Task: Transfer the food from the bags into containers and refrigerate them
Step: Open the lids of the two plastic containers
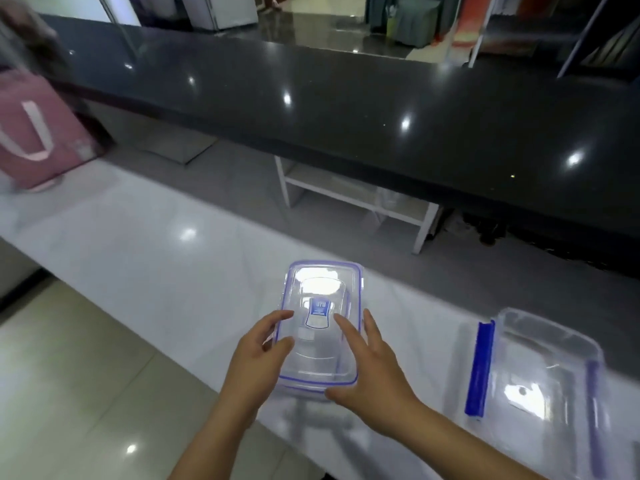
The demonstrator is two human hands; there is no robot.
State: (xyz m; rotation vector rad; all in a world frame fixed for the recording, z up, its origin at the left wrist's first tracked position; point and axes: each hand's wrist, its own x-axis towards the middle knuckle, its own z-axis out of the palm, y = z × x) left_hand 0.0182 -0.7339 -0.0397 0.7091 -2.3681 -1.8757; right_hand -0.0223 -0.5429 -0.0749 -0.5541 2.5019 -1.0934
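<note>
Container (320,327) with a clear lid and blue rim is sitting on the white surface (145,258), and both hands are closing around its near end. Left hand (256,355) is curling its fingers against the container's left edge; right hand (367,368) is spreading wide over the lid, thumb under the near corner. Just right of the container, a second clear tub (540,379) with blue clips is lying open. Far left of the container, a blurred pink bag (38,133) is standing.
</note>
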